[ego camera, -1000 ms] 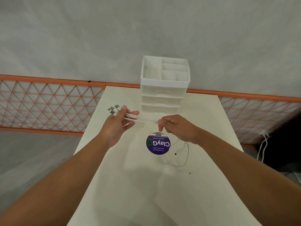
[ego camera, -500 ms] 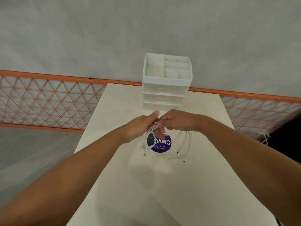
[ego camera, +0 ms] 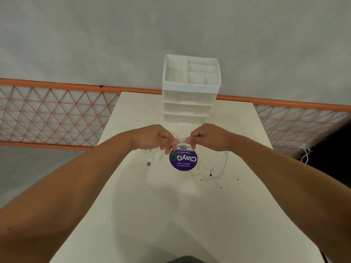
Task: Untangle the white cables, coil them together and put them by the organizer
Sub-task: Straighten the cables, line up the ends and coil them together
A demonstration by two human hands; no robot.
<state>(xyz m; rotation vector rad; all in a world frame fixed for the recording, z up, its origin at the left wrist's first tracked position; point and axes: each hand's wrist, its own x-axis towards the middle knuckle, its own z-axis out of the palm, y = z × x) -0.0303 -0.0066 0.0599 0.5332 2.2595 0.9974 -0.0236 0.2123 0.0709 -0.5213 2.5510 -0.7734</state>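
Both hands pinched the white cables (ego camera: 220, 164): a short taut span ran between left grip (ego camera: 168, 142) and right grip (ego camera: 191, 141), ends dangling below each onto the bench (ego camera: 171, 215)

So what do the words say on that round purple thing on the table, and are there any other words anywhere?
"ClayGo": big white letters on the round purple sticker, upside down from this view, with a green ring in the "o".
"Clean as you go": small line on the same sticker.
"Let's keep our pantries clean": two small lines on the sticker, a bit blurry.
No words can be seen on the white organizer, the white cables or the table.
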